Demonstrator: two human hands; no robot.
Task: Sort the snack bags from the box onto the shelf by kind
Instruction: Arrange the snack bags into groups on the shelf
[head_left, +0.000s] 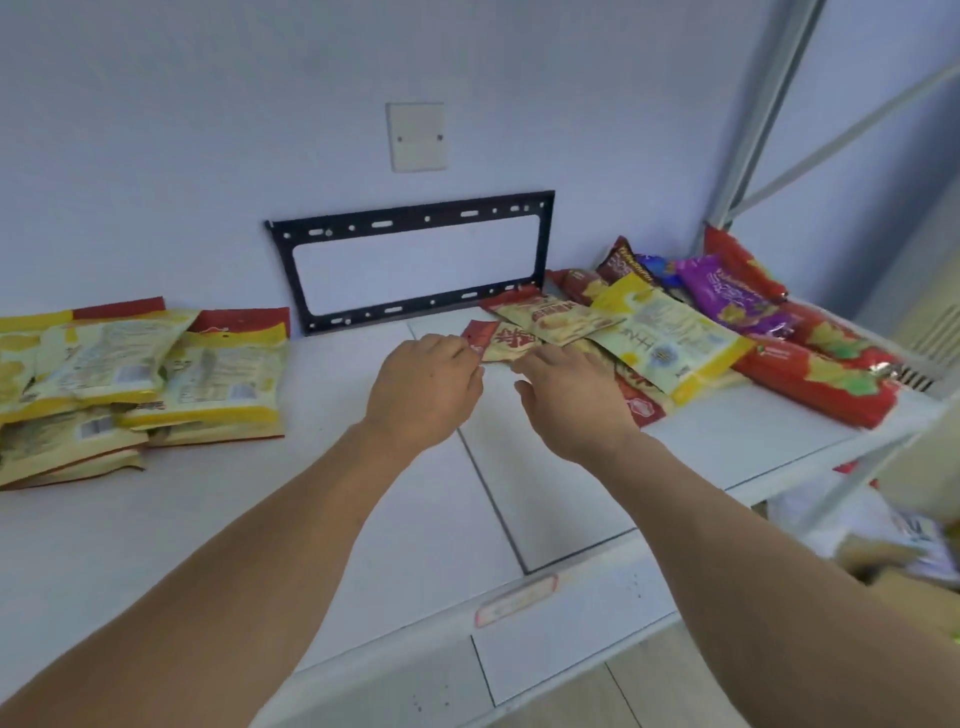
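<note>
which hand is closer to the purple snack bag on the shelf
Right. The right hand lies nearer the purple snack bag; the left hand is farther off, across from it.

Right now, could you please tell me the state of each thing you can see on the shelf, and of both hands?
left hand: fingers curled, pinching the small red-and-tan bag.
right hand: fingers relaxed, resting on the mixed pile.
small red-and-tan bag: flat, at the pile's edge.
yellow bags: stacked flat, left side.
mixed pile: unsorted, overlapping, right side.
shelf: bare in the middle.

Head view, looking down, close over shelf (311, 519)
</note>
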